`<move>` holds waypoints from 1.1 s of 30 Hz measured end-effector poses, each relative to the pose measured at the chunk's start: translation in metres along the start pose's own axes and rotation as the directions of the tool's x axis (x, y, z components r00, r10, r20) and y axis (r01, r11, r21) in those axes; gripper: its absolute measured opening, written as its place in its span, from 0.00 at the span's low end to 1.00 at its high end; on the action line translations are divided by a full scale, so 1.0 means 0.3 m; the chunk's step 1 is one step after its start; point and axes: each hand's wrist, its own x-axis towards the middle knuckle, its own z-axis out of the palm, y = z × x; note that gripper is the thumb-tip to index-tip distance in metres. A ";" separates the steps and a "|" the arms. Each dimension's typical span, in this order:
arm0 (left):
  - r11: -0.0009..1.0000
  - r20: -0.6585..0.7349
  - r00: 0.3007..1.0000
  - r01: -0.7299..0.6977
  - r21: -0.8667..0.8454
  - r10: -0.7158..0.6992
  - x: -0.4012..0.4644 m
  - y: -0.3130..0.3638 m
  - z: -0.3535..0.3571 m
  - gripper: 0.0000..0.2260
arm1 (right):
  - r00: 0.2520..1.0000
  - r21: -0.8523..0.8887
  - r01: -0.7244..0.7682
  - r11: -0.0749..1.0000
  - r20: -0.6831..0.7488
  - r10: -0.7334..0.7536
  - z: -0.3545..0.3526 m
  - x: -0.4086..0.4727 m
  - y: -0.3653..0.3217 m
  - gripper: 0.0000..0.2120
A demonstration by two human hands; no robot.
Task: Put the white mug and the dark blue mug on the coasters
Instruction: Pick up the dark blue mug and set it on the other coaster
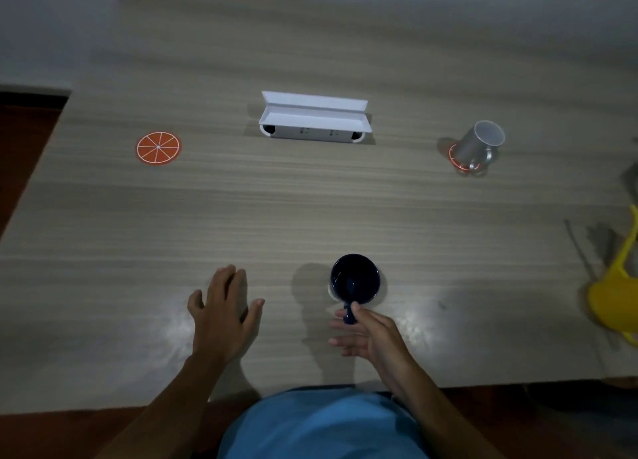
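A pale wood-grain tabletop [310, 199] fills most of the view. Set into it toward the far middle is a white socket box [312, 132] with its lid [314, 108] flipped open and standing up behind the outlets. At the right edge, a yellow plastic object [614, 296] is partly cut off. Reddish-brown floor [24, 141] shows past the left edge.

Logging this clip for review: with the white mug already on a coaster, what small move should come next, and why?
Probably lift the dark blue mug and carry it left toward the orange coaster. The right hand pinches its handle, that coaster lies bare, and the white mug already stands on the other one. The left hand is open, holding nothing.
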 end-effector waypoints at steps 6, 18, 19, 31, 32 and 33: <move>0.996 0.050 0.999 0.011 0.091 -0.015 -0.003 -0.013 0.008 0.30 | 0.998 -0.037 0.033 0.999 -0.052 -0.035 0.047 -0.003 0.000 0.20; 0.984 0.073 0.996 0.034 0.173 -0.048 0.061 -0.108 -0.084 0.34 | 0.970 0.010 0.181 0.983 -0.168 -0.177 0.109 0.007 -0.039 0.17; 0.984 0.057 0.996 0.062 0.169 -0.072 0.087 -0.136 -0.104 0.34 | 0.968 0.008 0.186 0.983 -0.171 -0.181 0.124 0.019 -0.053 0.17; 0.911 -0.038 0.916 0.401 0.097 -0.399 0.369 -0.338 -0.226 0.41 | 0.956 -0.110 0.290 0.951 0.090 -0.281 0.498 0.245 -0.255 0.16; 0.905 -0.040 0.913 0.407 0.124 -0.405 0.373 -0.337 -0.218 0.42 | 0.953 -0.114 0.294 0.949 0.106 -0.283 0.543 0.271 -0.273 0.16; 0.900 -0.040 0.911 0.412 0.146 -0.410 0.375 -0.336 -0.212 0.42 | 0.951 -0.121 0.299 0.946 0.123 -0.285 0.589 0.298 -0.289 0.16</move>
